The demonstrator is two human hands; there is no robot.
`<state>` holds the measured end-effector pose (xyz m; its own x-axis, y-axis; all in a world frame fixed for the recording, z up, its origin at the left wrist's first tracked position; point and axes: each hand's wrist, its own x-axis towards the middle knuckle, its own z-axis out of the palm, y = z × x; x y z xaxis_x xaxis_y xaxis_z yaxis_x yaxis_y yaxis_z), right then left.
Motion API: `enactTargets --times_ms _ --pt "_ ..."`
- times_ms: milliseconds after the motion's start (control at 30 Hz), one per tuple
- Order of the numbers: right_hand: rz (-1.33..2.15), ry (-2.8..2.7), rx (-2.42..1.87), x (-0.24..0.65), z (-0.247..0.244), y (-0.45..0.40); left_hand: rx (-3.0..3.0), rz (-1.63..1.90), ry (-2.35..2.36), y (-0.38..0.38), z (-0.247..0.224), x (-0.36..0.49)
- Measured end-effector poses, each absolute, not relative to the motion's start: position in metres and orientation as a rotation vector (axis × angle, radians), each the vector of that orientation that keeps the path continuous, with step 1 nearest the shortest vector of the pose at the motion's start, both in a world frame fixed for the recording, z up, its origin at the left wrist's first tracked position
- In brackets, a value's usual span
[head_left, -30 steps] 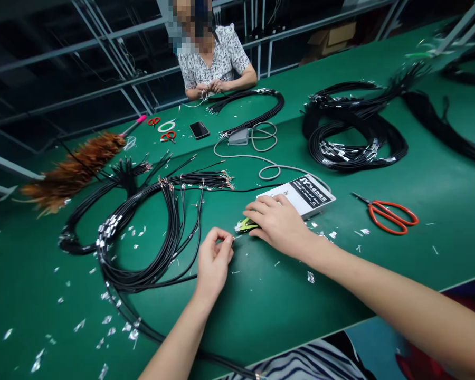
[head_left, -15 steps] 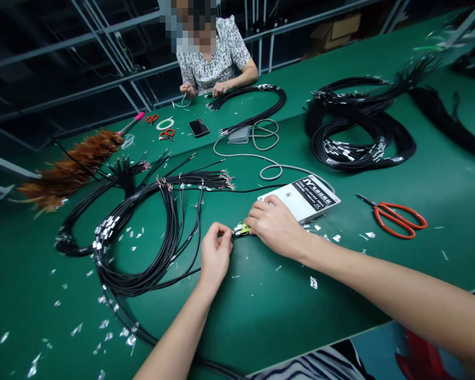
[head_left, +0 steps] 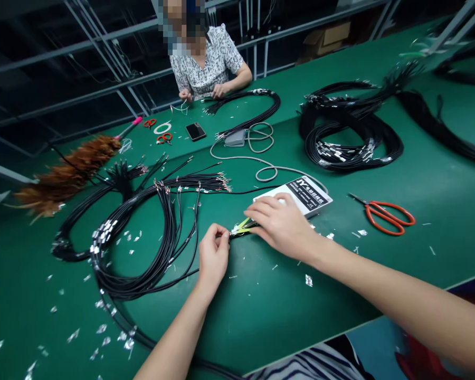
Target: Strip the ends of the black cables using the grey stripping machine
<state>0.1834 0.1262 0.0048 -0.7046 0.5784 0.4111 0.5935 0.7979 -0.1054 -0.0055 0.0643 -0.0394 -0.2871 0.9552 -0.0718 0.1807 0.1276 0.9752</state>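
The left hand (head_left: 214, 254) has its thumb and forefinger pinched together on the end of a thin, smooth black cable (head_left: 188, 275), just beside the nose of the clippers (head_left: 243, 227). The right hand (head_left: 283, 224) curls its fingers round these yellow-green clippers, whose arms form a narrow V; whether the blades touch the cable, I cannot tell. Behind the right hand lies a flat, white, rectangular box (head_left: 320, 198). Left of the hands, a round coil (head_left: 170, 216) of glossy cables has silvery bands, and crinkled foil (head_left: 309, 280) dots the matte green tabletop (head_left: 261, 327).
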Motion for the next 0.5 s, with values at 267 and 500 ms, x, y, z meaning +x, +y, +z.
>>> enactTargets --times_ms 267,500 --pt "0.059 -2.169 -1.0 0.241 -0.014 0.091 1.123 1.234 1.62 0.064 -0.041 -0.005" --pt "-0.12 -2.212 -0.988 0.239 -0.028 0.091 1.111 1.253 1.66 0.058 -0.04 -0.014"
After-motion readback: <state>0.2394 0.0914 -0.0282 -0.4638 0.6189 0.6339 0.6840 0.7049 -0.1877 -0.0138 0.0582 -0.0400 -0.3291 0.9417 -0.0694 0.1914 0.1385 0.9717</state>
